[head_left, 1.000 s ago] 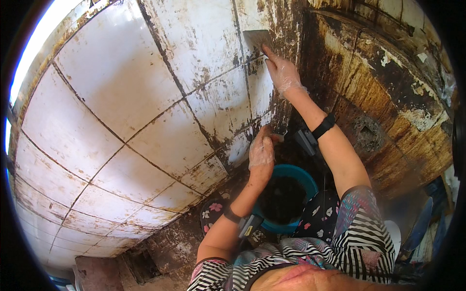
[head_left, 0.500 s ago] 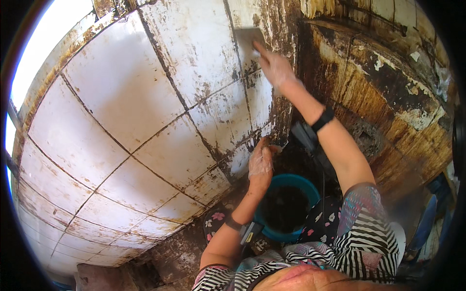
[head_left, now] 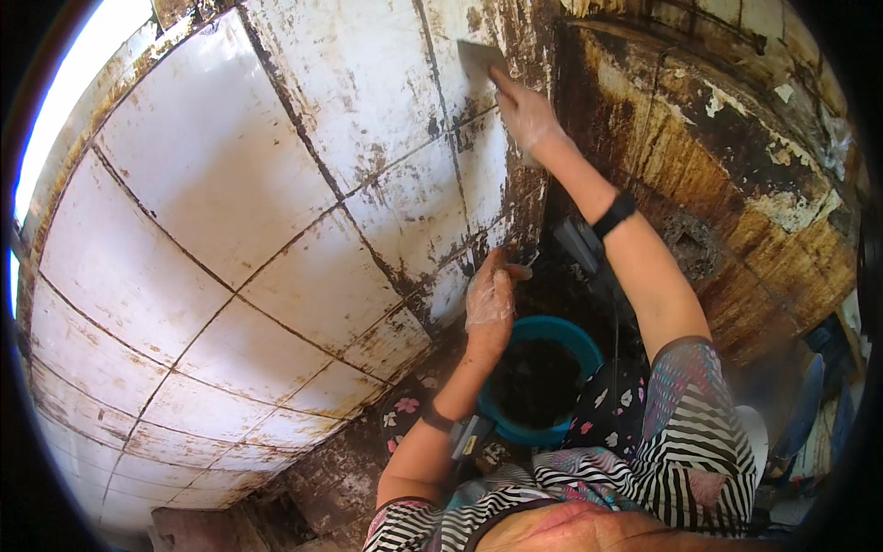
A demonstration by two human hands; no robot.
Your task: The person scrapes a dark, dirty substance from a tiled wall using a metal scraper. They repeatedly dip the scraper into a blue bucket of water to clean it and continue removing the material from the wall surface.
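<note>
My right hand [head_left: 529,118] grips a flat scraper [head_left: 480,63] with a dark, broad blade, held against the stained white tile wall [head_left: 386,83] near its corner. The scraper's handle is hidden in my fingers. Lower down, my left hand [head_left: 490,296] is beside the bottom of the same wall with its thumb apart from the fingers. No object shows in it. A whitish wet film or thin clear covering lies over both hands. Beneath my arms, a teal basin [head_left: 579,342] holds dark contents.
On the right, a brown, grimy tiled surface [head_left: 736,267] with peeling patches meets the wall. A dark grey device [head_left: 579,247] with a cable is near my right forearm. Bright light enters at the upper left. Blue items [head_left: 798,419] are at the far right.
The scraper has shifted slightly right and up along the wall, its blade tilting. My left hand has moved up a little beside the wall. The whole view has shifted slightly.
</note>
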